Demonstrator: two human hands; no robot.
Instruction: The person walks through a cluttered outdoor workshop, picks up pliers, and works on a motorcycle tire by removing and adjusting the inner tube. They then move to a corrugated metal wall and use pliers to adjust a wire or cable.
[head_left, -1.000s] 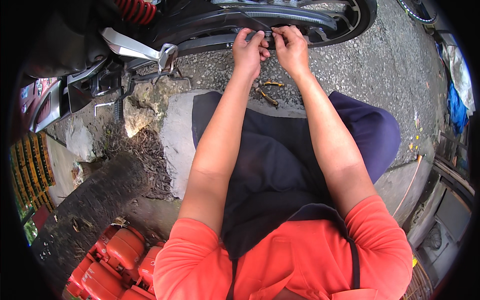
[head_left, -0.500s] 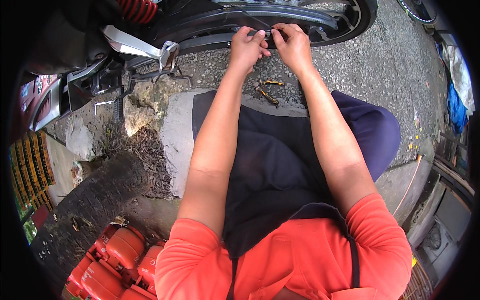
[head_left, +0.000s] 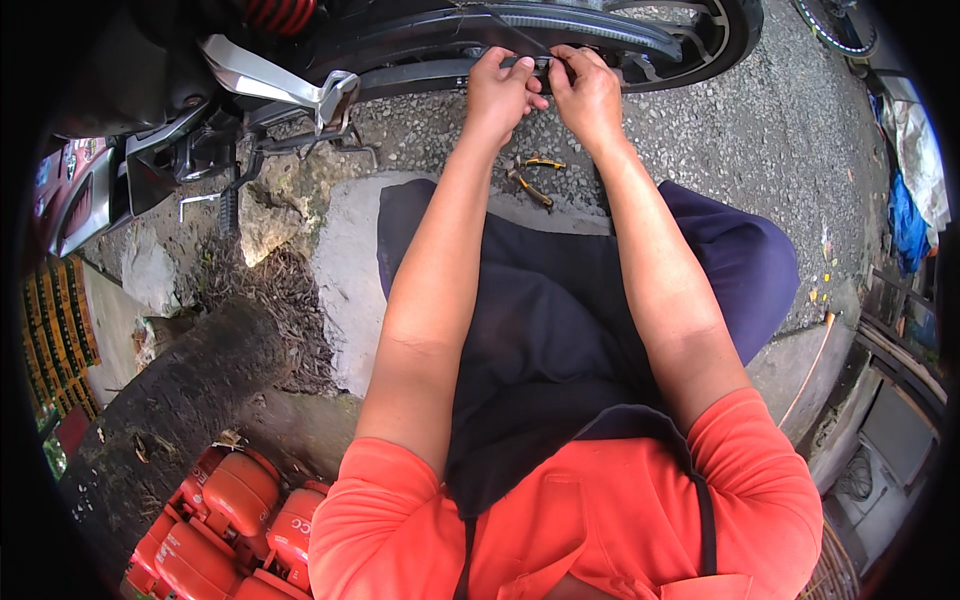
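Note:
Both my hands reach to the low side of a motorcycle, in front of its rear wheel [head_left: 735, 50]. My left hand [head_left: 500, 95] pinches with thumb and forefinger, its other fingers loosely curled. Close beside it, my right hand [head_left: 588, 95] is closed in a pinch too. Between the fingertips runs a short dark strip that looks like the drive chain [head_left: 541, 64]; the fingers hide most of it. A long dark guard [head_left: 580, 22] lies just beyond the hands. On the gravel nearer me are pliers [head_left: 530, 185] with yellow-and-black handles, touched by neither hand.
A silver footrest bracket [head_left: 265, 85] juts out to the left. Below it are a stone [head_left: 268, 225] and a dark log [head_left: 180, 385]. Red plastic containers [head_left: 240, 495] stand at lower left. A blue plastic sheet [head_left: 908, 225] hangs at far right.
The view has shifted slightly. My hands keep the same pinching hold at nearly the same place, with only small finger movement. The pliers lie where they were.

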